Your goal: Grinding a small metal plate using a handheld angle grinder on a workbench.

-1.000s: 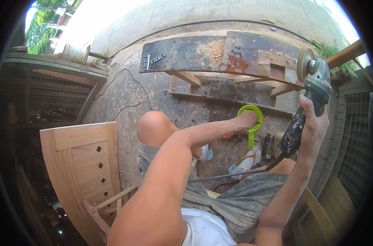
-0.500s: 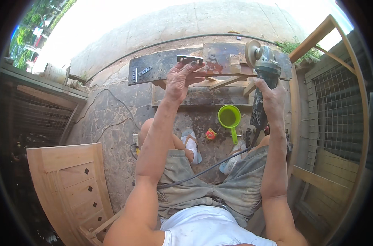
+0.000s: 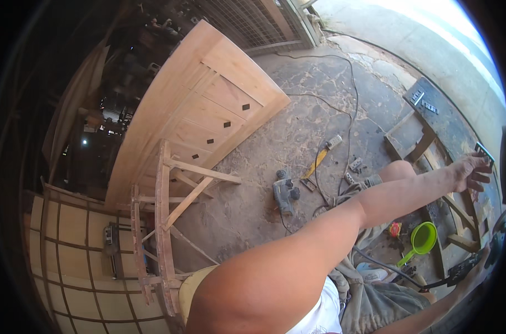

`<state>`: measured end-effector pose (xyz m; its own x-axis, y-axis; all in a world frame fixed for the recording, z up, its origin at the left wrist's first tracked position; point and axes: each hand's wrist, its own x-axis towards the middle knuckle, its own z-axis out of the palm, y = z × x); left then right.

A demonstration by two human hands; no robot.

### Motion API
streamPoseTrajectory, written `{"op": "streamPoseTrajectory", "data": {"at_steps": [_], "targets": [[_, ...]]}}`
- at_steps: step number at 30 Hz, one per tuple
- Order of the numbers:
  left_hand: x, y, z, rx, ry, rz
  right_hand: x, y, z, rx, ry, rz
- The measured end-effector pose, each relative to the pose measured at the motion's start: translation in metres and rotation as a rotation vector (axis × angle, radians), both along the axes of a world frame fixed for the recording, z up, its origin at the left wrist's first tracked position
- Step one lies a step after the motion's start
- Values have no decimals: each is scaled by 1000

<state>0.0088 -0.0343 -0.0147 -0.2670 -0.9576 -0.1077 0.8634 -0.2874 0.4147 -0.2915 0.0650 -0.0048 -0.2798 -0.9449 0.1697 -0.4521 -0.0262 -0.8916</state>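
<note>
My left hand (image 3: 469, 171) reaches out over the low bench (image 3: 459, 128) and pinches a small dark metal plate with slots (image 3: 483, 153) between thumb and fingers; the other fingers are spread. At the right rim my right hand (image 3: 480, 270) grips an angle grinder (image 3: 463, 267), its head dark and blurred at the picture's edge. The grinder's cord (image 3: 386, 268) runs back across my lap. Several similar small metal pieces (image 3: 425, 103) lie on the bench's far end. Below the bench stands a green dipper (image 3: 424, 238), next to a small red and yellow packet (image 3: 395, 229).
A wooden panel door (image 3: 208, 111) leans beside a wooden trestle (image 3: 165, 195). On the floor to my left lie a corded power tool (image 3: 285, 192), a socket block (image 3: 334, 142) and trailing cords (image 3: 353, 83). A wire mesh frame (image 3: 247, 25) stands beyond.
The view has swung left, so the bench and both hands now sit at the right rim, and the door, trestle and floor tool show. Both hands keep their holds.
</note>
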Motion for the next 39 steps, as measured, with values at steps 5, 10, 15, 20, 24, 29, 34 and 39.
{"op": "streamPoseTrajectory", "data": {"at_steps": [5, 10, 15, 20, 24, 29, 34, 39], "targets": [[14, -15, 2, -21, -53, 39, 18, -2, -2, 24, -64, 49], [32, -9, 16, -78, -113, 50, 17, 4, -2, 48, -84, 48], [42, -3, 26, -145, -344, 139, 27, 2, -7, 67, -115, 70], [40, -1, 33, -142, -396, 175, 29, 1, -4, 72, -129, 90], [4, 0, 43, -322, -557, 136, -3, 20, 21, 62, -114, 33], [37, 23, 31, -340, -885, 196, 80, 28, 57, 112, -149, 76], [26, 21, 32, -393, -972, 143, 89, 32, 65, 60, -168, -56], [3, 21, 27, -450, -1032, 188, 82, 35, 65, 162, -79, -33]]}}
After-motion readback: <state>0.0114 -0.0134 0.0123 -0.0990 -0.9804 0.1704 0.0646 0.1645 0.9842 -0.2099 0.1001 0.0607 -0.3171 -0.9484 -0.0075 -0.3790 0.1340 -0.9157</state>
